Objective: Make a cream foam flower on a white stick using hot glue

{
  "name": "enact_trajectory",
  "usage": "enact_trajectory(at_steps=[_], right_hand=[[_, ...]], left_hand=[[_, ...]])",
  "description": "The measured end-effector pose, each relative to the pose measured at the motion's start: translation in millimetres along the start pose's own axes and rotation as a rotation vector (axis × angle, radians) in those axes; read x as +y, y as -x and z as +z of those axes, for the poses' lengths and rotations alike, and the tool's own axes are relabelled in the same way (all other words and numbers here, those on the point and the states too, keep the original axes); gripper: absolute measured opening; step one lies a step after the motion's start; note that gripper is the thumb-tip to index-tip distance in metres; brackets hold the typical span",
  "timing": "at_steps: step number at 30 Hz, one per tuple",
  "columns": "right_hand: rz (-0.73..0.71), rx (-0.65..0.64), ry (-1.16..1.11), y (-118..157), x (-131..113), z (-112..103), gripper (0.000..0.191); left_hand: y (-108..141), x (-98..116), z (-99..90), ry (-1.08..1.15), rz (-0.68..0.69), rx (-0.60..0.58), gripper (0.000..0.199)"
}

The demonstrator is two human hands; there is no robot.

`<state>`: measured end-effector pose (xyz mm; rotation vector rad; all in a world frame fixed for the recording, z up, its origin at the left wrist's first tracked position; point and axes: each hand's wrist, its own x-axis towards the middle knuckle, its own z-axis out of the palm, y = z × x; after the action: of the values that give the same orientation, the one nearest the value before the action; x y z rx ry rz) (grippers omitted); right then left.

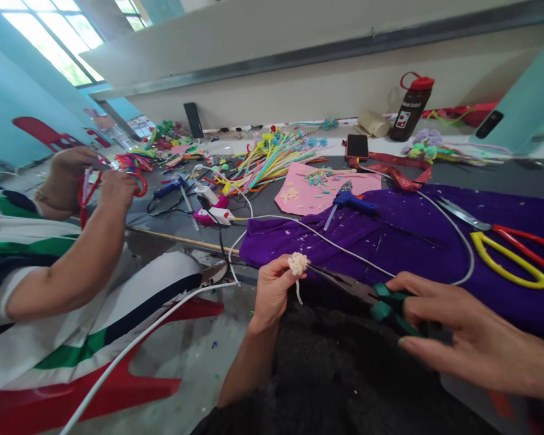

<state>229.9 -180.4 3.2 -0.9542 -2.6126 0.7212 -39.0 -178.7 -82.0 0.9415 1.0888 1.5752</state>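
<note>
Between the thumb and fingers of my left hand (273, 287) is a small cream-coloured fuzzy flower (298, 263), with a short pale strand hanging below it. My right hand (457, 326) is wrapped around the green handles of long-nose pliers (349, 286). The pliers' tips reach the right side of the flower; whether they grip it cannot be made out. Both hands are in front of the purple cloth (403, 241) at the table's near edge. A blue glue gun (356, 203) lies on the cloth beyond the pliers.
Scissors (503, 232) with red and yellow handles lie at right. Behind are pink paper (294, 181) with small pieces, coloured pipe cleaners (263, 160), a phone (357, 146) and a bottle (412, 109). A white cable (330, 241) crosses the cloth. At left, a co-worker's hands (118, 187) hold red-handled scissors.
</note>
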Motion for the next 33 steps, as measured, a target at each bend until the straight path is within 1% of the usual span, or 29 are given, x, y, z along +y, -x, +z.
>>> enact_trajectory(at_steps=[5, 9, 16, 19, 23, 28, 33], right_hand=[[-0.018, 0.000, 0.037, 0, -3, -2, 0.009], [-0.003, -0.004, 0.049, 1, -4, 0, 0.011], [0.042, -0.029, -0.001, 0, -4, 3, 0.012], [0.035, -0.020, -0.025, 1, -7, 2, 0.014], [0.021, 0.021, -0.025, 4, -12, 1, 0.014], [-0.016, 0.000, -0.033, 4, -15, 0, 0.017], [-0.010, 0.021, -0.038, 2, -19, -1, 0.017]], left_hand=[[0, -2, -2.0, -0.072, 0.055, -0.008, 0.011], [0, -2, -2.6, -0.103, 0.064, -0.009, 0.010], [0, 0, -0.6, -0.080, 0.105, -0.005, 0.007], [1, 1, 0.4, -0.073, 0.120, 0.000, 0.007], [3, 4, -0.1, -0.049, 0.121, 0.024, 0.011], [5, 10, -0.9, -0.008, 0.142, 0.073, 0.014], [5, 13, -0.5, -0.013, 0.140, 0.111, 0.014]])
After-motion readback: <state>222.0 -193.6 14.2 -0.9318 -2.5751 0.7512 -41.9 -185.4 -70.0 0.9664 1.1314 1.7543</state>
